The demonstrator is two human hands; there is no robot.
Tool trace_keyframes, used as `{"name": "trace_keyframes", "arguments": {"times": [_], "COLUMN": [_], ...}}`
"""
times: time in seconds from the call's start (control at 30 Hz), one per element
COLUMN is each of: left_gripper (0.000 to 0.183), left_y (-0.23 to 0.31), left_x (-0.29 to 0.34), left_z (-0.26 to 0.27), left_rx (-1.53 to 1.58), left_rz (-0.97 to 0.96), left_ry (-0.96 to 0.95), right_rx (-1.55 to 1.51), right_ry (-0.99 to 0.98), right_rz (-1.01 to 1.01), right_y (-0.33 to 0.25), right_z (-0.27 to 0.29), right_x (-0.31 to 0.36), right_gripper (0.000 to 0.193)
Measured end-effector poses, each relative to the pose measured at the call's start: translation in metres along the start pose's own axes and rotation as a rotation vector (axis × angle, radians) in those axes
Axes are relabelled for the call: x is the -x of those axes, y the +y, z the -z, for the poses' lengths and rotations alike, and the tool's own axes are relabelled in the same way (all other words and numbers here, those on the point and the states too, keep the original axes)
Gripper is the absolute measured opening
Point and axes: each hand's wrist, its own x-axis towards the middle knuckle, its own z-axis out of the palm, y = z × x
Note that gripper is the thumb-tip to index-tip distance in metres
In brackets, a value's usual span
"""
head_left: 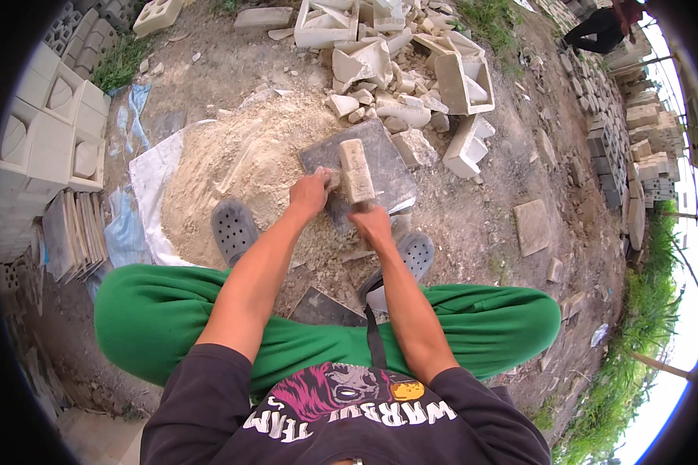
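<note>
At the left, a white sheet is partly covered by a heap of pale grit. Beside it the left hand is seen with its fingers curled together; whether anything is pinched there cannot be told. Over a dark flat slab, a pale oblong block is held, its long axis pointed away from the person, the far end leaned slightly left. At its near end, a dark part is clamped by the right hand. Farther right, broken blocks are piled beyond the slab.
</note>
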Motion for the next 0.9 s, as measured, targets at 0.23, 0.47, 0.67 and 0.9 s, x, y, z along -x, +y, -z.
{"name": "trace_keyframes", "arguments": {"times": [0.23, 0.47, 0.67, 0.9], "left_gripper": [0.038, 0.029, 0.029, 0.029], "left_y": [-0.001, 0.016, 0.027, 0.014], "left_x": [0.002, -0.001, 0.005, -0.001], "left_z": [-0.001, 0.007, 0.021, 0.007], "left_rx": [0.055, 0.034, 0.076, 0.042], "left_rz": [0.028, 0.027, 0.021, 0.084], "left_ry": [-0.039, 0.0, 0.045, 0.0], "right_rx": [-0.129, -0.082, -0.082, -0.271], "right_ry": [-0.054, 0.138, -0.04, -0.029], "right_rz": [-0.128, 0.112, -0.162, -0.057], "right_y": [-0.013, 0.019, 0.017, -0.015], "right_z": [0.01, -0.018, 0.002, 0.006], "right_x": [-0.011, -0.015, -0.029, -0.003], "right_gripper": [0.027, 0.032, 0.041, 0.028]}}
